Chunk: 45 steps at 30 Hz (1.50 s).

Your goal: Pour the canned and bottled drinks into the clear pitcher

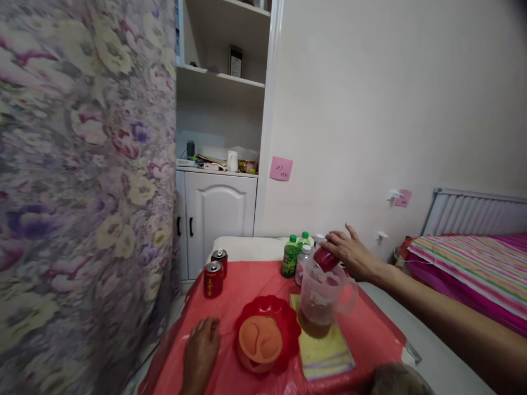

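Note:
My right hand [343, 249] grips a red drink can [326, 259], which is tilted over the mouth of a clear plastic measuring jug [319, 299]. Brownish liquid lies in the bottom of the jug. Its handle points right, and it stands on a folded yellow cloth [325, 356]. My left hand [201, 343] rests on the red table cover with fingers curled and nothing visible in them. To its right, an orange divided bowl [260, 340] sits inside a red scalloped plate [291, 329].
Two red drink cans, the nearer one [213, 281] and one behind it [221, 260], stand at the table's left. Green-capped bottles [290, 258] and white-capped bottles [303, 260] stand behind the jug. A floral curtain [90, 192] hangs left; a bed [481, 274] is at right.

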{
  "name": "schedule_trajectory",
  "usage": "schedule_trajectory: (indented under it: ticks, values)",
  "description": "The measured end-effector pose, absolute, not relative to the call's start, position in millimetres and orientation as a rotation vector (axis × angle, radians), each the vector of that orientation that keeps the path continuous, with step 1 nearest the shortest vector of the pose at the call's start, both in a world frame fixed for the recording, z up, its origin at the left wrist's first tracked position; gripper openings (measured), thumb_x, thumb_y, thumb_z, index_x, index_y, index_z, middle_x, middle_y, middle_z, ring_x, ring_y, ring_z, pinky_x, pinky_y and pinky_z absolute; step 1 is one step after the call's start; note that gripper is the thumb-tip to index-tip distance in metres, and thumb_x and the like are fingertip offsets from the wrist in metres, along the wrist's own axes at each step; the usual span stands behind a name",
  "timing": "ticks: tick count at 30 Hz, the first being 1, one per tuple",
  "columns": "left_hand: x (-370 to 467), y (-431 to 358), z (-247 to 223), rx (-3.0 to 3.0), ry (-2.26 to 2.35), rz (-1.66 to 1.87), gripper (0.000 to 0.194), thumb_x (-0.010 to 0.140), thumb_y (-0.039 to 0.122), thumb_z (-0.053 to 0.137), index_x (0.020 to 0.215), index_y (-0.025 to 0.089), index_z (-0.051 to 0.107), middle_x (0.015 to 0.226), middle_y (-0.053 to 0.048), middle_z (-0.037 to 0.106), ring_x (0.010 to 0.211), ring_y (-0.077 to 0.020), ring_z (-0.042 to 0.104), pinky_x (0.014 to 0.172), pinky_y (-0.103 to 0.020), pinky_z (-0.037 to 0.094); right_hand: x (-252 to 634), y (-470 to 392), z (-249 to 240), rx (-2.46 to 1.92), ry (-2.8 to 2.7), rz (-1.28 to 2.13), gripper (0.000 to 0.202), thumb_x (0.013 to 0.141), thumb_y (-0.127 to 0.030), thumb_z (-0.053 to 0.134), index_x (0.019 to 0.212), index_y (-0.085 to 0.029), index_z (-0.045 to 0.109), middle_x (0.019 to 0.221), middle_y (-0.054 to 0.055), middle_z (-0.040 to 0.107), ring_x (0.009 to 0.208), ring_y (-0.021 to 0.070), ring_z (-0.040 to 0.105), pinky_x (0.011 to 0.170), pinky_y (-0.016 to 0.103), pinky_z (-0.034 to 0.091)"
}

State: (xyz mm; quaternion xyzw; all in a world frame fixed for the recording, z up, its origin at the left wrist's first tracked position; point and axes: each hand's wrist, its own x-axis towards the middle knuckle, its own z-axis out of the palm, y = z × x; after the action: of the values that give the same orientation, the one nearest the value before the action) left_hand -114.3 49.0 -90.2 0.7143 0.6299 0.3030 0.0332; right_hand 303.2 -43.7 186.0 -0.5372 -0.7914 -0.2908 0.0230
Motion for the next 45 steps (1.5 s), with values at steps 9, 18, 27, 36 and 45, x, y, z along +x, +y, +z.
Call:
schedule_trajectory:
  ticks: [9,18,27,36,45]
  values:
    - [-100,29,-68,2.352,2.006,0.67,0.04,0.092,0.007,0.038,0.112,0.014,0.072,0.11,-0.013,0.073,0.101,-0.0271,0.066,0.09,-0.035,0.048,314,-55,183,-1.677,-2.414,-0.861,0.055,0.083,0.004,0.053,0.134,-0.017,0.059,0.128,0.017,0.066,0.126,0.033,0.057,0.114,0.071,0.02]
    - [-108,5,-81,2.426,2.018,0.598,0.046,0.093,0.005,0.039,0.125,0.017,0.07,0.14,-0.015,0.067,0.129,-0.0276,0.059,0.107,-0.043,0.044,326,-51,170,-1.622,-2.321,-0.876,0.056,0.085,0.002,0.053,0.135,-0.022,0.057,0.13,0.014,0.066,0.126,0.0308,0.056,0.114,0.069,0.017]
    - [-123,8,-121,2.479,2.0,0.779,0.04,0.094,0.016,0.044,0.122,0.018,0.072,0.136,-0.014,0.07,0.127,-0.0288,0.064,0.108,-0.045,0.048,332,-47,161,-1.582,-2.279,-0.905,0.058,0.085,-0.001,0.053,0.139,-0.021,0.054,0.132,0.014,0.065,0.126,0.0315,0.055,0.114,0.069,0.017]
    - [-131,14,-140,2.47,1.931,1.055,0.036,0.091,0.023,0.046,0.114,0.019,0.074,0.13,-0.014,0.073,0.122,-0.0306,0.067,0.106,-0.047,0.051,338,-38,147,-1.588,-2.239,-0.954,0.057,0.089,-0.001,0.047,0.142,-0.022,0.053,0.137,0.015,0.064,0.129,0.0326,0.053,0.113,0.068,0.02]
    - [-129,8,-132,2.488,1.916,0.973,0.035,0.092,0.026,0.046,0.113,0.018,0.073,0.127,-0.015,0.073,0.12,-0.0303,0.067,0.105,-0.047,0.054,348,-35,135,-1.6,-2.223,-0.93,0.053,0.094,-0.004,0.043,0.141,-0.025,0.053,0.136,0.014,0.064,0.128,0.0312,0.055,0.114,0.069,0.017]
